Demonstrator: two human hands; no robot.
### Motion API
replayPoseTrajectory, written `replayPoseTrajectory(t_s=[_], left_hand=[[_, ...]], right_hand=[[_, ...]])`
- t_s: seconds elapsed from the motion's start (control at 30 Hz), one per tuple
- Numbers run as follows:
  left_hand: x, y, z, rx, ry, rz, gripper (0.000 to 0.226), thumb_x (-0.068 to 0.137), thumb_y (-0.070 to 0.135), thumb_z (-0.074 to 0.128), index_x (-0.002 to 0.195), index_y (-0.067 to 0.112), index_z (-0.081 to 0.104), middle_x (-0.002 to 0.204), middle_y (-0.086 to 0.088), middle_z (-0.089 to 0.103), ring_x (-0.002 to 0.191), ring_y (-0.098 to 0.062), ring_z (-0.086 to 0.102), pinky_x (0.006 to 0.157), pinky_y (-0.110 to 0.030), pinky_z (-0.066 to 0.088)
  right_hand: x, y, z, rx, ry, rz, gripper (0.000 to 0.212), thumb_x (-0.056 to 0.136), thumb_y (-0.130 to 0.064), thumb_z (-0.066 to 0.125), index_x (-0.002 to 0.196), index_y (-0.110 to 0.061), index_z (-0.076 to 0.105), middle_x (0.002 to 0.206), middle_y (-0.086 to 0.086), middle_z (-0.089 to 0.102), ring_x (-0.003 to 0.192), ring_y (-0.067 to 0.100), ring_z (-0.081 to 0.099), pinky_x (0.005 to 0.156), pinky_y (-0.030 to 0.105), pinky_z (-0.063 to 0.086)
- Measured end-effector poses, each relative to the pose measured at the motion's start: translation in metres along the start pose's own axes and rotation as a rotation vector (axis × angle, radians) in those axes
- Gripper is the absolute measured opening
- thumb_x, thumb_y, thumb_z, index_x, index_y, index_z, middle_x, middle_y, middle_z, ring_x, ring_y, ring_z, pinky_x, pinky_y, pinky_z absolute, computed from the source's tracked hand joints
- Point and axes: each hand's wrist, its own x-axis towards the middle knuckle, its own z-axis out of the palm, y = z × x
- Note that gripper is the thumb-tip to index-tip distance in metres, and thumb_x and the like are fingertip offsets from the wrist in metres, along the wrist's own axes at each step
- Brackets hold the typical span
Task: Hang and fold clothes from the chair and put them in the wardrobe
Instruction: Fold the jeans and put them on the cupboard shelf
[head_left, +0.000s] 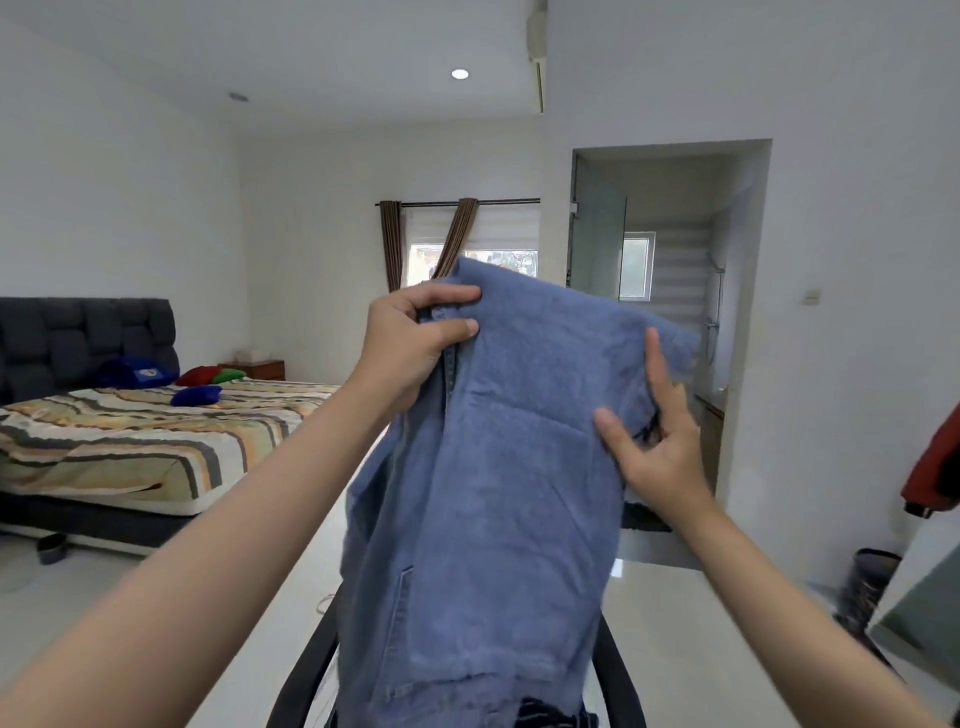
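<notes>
Now, garment: blue denim jeans (483, 467) held up above black chair (615, 670).
Left hand (410, 348): fingers pinching the seam edge.
Right hand (657, 441): fingers spread, thumb pressing cloth.

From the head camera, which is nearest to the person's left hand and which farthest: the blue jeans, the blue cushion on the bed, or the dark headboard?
Measured from the left hand:
1. Blue jeans, gripped in that hand at the top edge.
2. Blue cushion, lying on the striped bed to the left, deeper in the room.
3. Dark headboard, far left against the wall, behind the cushion.
</notes>
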Motion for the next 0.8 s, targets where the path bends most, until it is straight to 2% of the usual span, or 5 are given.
replayPoseTrajectory(t_s=[0.17,0.27,0.43,0.57,0.8], left_hand=[[0.011,0.016,0.012,0.084,-0.040,0.023,0.035,0.067,-0.014,0.070,0.080,0.018,0.072,0.097,0.000,0.069,0.087,-0.011,0.066,0.081,-0.020,0.051],[0.014,0.025,0.007,0.110,-0.038,-0.014,0.036,0.067,-0.017,0.068,0.078,0.017,0.072,0.091,0.001,0.069,0.079,-0.008,0.065,0.076,-0.018,0.051],[0.018,0.032,-0.028,0.109,0.044,-0.111,0.035,0.069,-0.017,0.065,0.080,0.015,0.071,0.084,-0.003,0.069,0.071,-0.012,0.065,0.076,-0.022,0.055],[0.021,0.030,-0.063,0.094,0.141,-0.163,0.032,0.071,-0.016,0.064,0.085,0.013,0.070,0.090,-0.008,0.067,0.082,-0.019,0.064,0.086,-0.029,0.054],[0.024,0.013,-0.100,0.014,0.200,-0.248,0.029,0.074,-0.010,0.066,0.089,0.014,0.070,0.094,-0.007,0.066,0.084,-0.017,0.064,0.074,-0.022,0.054]], right_hand=[[-0.083,0.038,0.054,-0.012,-0.072,0.071,0.107,0.075,-0.059,0.068,0.145,-0.049,-0.012,0.160,-0.014,0.000,0.148,0.013,0.006,0.120,0.044,0.016],[-0.110,0.038,0.086,0.036,-0.068,0.094,0.098,0.081,-0.060,0.062,0.144,-0.051,-0.012,0.158,-0.023,-0.003,0.147,0.006,0.005,0.120,0.033,0.015],[-0.095,0.017,0.103,0.128,-0.013,-0.042,0.063,0.092,-0.022,0.060,0.145,-0.040,0.031,0.147,-0.021,0.037,0.139,0.010,0.034,0.113,0.018,0.025],[-0.070,-0.003,0.091,0.237,-0.083,0.024,0.052,0.085,0.007,0.060,0.107,-0.040,0.070,0.107,-0.018,0.070,0.106,0.009,0.065,0.094,0.015,0.045],[-0.022,-0.030,0.073,0.359,-0.154,0.089,0.043,0.085,0.015,0.056,0.113,-0.017,0.064,0.103,-0.023,0.069,0.106,0.000,0.063,0.091,0.014,0.046]])
